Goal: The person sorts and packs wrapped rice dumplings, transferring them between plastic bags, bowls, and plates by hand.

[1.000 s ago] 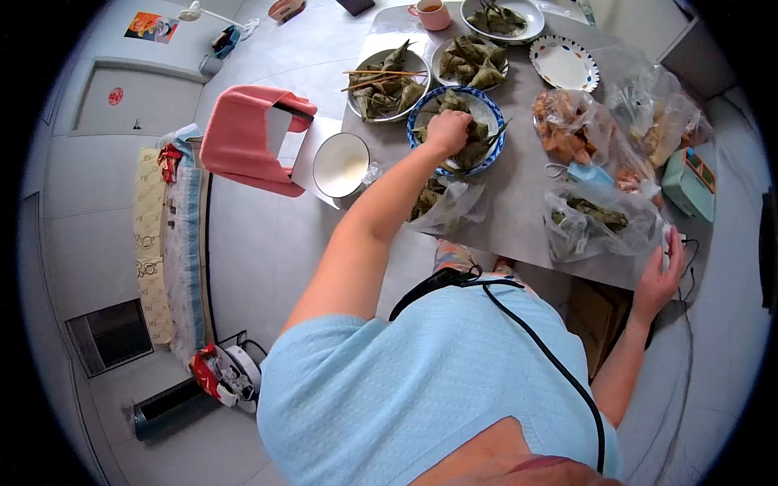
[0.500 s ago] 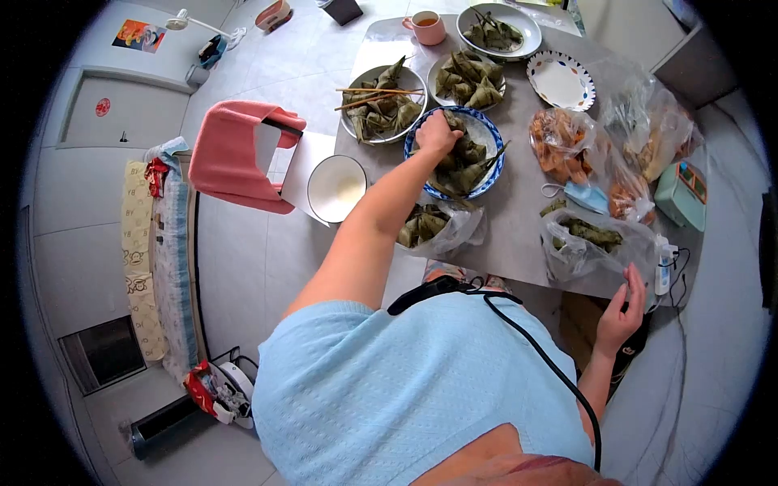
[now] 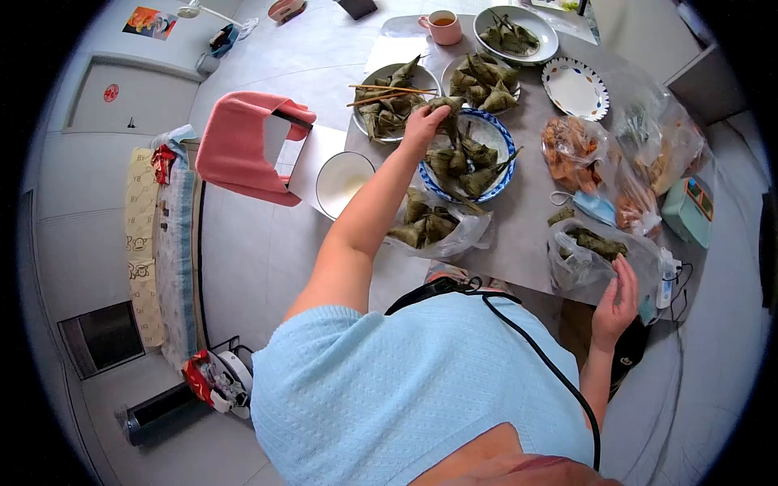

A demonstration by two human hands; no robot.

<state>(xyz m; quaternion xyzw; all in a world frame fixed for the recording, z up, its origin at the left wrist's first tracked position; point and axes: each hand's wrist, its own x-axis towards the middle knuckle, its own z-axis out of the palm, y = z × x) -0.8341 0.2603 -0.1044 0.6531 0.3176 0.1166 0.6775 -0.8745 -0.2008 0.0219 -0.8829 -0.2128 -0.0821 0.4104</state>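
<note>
My left hand [image 3: 423, 126] is closed on a leaf-wrapped zongzi [image 3: 442, 104], raised over the gap between two bowls. Just below it sits a blue-patterned bowl [image 3: 510, 166] holding several zongzi [image 3: 478, 174]. To the left is a white bowl [image 3: 363, 81] of zongzi with a pair of chopsticks [image 3: 389, 95] across it. My right hand [image 3: 616, 306] hangs open with fingers apart at the table's near edge, beside a clear plastic bag [image 3: 579, 271] with zongzi in it. Another plastic bag of zongzi [image 3: 429, 229] lies closer to my body.
Farther back stand a plate of zongzi [image 3: 519, 58], a smaller zongzi bowl [image 3: 512, 105], a pink cup [image 3: 443, 31] and a dotted plate [image 3: 575, 89]. Bagged food [image 3: 571, 154], a blue mask [image 3: 596, 208] and a power strip [image 3: 667, 279] are at right. A white bowl [image 3: 342, 182] rests on a pink-draped chair [image 3: 243, 150].
My left hand has lifted a zongzi out of the blue-patterned bowl and moved up and left toward the chopstick bowl. My right hand stays open near the bag. The whole view has shifted slightly.
</note>
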